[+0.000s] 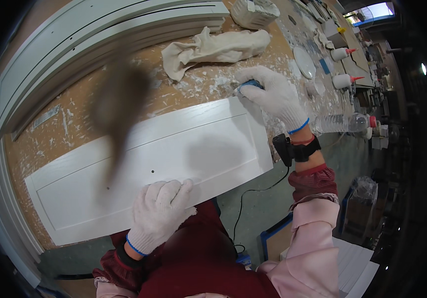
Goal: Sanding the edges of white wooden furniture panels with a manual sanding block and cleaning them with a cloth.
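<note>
A long white panel (193,144) with a recessed face and two small dark holes lies slantwise on the worktable in front of me. My left hand (161,211), in a white knit glove, holds its near edge, with bent fingers on the top face and the thumb side by the edge. At the panel's far right corner, my gloved right hand (273,94) is closed on a small blue pad (251,84). The glove covers most of that pad, so its exact kind is unclear. A dark blurred shape hides part of the panel's left half.
White-grey frames (109,35) are stacked at the far left. A crumpled cream cloth (213,49) lies beyond the panel, near a wrapped white block (255,13). To the right are a clear bottle (342,123), white glue bottles (341,81) with red tips and a round lid (304,63).
</note>
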Demonstrator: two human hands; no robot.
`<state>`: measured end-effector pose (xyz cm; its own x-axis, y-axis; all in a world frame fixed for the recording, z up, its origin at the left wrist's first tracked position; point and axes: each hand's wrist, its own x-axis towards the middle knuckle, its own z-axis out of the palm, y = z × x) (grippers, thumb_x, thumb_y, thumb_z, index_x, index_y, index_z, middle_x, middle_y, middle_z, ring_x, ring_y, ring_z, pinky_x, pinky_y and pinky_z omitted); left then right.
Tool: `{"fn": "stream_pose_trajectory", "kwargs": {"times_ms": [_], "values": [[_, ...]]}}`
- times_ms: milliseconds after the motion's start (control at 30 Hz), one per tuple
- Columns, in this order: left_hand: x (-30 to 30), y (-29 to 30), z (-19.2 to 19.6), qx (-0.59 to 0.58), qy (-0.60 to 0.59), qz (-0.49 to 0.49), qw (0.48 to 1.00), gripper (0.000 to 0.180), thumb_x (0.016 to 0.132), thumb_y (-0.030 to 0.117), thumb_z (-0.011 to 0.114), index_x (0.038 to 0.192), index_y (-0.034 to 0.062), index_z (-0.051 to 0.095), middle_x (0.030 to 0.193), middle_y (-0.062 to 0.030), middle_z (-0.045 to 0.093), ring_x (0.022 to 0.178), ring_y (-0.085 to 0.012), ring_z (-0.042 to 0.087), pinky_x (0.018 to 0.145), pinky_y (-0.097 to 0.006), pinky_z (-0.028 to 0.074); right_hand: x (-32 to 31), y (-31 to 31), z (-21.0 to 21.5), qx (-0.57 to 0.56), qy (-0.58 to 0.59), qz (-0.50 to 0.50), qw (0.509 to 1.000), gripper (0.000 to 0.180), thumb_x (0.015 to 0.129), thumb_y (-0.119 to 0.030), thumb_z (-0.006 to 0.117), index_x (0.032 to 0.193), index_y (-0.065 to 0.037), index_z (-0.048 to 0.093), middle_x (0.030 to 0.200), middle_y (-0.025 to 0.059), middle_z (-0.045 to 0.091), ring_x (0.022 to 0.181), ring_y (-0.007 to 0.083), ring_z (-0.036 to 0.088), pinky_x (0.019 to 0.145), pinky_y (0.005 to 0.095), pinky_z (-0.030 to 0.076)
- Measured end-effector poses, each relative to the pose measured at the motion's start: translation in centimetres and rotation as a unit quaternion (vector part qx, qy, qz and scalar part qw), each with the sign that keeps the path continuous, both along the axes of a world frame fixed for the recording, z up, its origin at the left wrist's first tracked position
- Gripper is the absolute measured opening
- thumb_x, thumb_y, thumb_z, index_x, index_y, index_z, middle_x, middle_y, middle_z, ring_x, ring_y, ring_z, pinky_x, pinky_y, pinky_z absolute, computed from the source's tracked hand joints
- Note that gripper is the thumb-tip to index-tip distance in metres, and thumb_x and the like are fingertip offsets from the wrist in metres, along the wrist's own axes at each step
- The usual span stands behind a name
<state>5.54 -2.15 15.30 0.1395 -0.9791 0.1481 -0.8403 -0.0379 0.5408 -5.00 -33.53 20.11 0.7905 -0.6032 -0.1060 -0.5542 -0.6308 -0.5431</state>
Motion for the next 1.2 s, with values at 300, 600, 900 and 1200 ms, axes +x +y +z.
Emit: {"fn": "stream_pose_trajectory", "kwargs": {"times_ms": [300, 600, 900, 1200], "values": [[0.0, 0.0, 0.1, -0.004, 0.0, 0.001, 1.0, 0.071, 0.056, 0.025, 0.086, 0.121, 0.0109, 0.063, 0.107, -0.0026, 0.061, 0.095, -0.0253, 0.058, 0.078, -0.04, 0.048, -0.3, -0.4, -0.7, -0.018, -0.024, 0.015, 0.999, 0.033, 0.08, -0.019, 0.067, 0.109, -0.003, 0.068, 0.106, 0.0167, 0.068, 0.097, 0.0304, 0.065, 0.088, 0.0356, 0.05], [0.0, -0.1, 0.2, 0.002, 0.001, -0.001, 1.0, 0.07, 0.056, 0.025, 0.086, 0.122, 0.0115, 0.063, 0.106, -0.0022, 0.06, 0.095, -0.0249, 0.058, 0.079, -0.039, 0.048, -2.7, -0.9, -0.7, 0.017, -0.061, -0.073, 0.995, 0.034, 0.083, -0.016, 0.064, 0.114, -0.001, 0.066, 0.105, 0.013, 0.069, 0.095, 0.0216, 0.066, 0.085, 0.0316, 0.051], [-0.1, -0.1, -0.1, 0.011, 0.006, -0.01, 1.0, 0.069, 0.059, 0.024, 0.085, 0.123, 0.0133, 0.061, 0.106, -0.0025, 0.059, 0.095, -0.0265, 0.057, 0.081, -0.039, 0.047, -11.9, 2.2, -3.0, 0.179, -0.288, -0.306, 0.89, 0.027, 0.087, -0.001, 0.063, 0.114, 0.001, 0.064, 0.116, 0.0072, 0.063, 0.086, 0.0099, 0.06, 0.071, 0.0221, 0.05], [-0.1, 0.1, 0.1, -0.002, -0.006, -0.009, 1.0, 0.067, 0.06, 0.024, 0.085, 0.122, 0.0122, 0.06, 0.103, -0.0043, 0.058, 0.093, -0.0274, 0.057, 0.081, -0.04, 0.046, -11.4, 5.0, -3.2, 0.091, -0.29, -0.285, 0.909, 0.028, 0.087, -0.007, 0.066, 0.113, 0.002, 0.064, 0.107, 0.0048, 0.065, 0.083, 0.0089, 0.059, 0.072, 0.0239, 0.05]]}}
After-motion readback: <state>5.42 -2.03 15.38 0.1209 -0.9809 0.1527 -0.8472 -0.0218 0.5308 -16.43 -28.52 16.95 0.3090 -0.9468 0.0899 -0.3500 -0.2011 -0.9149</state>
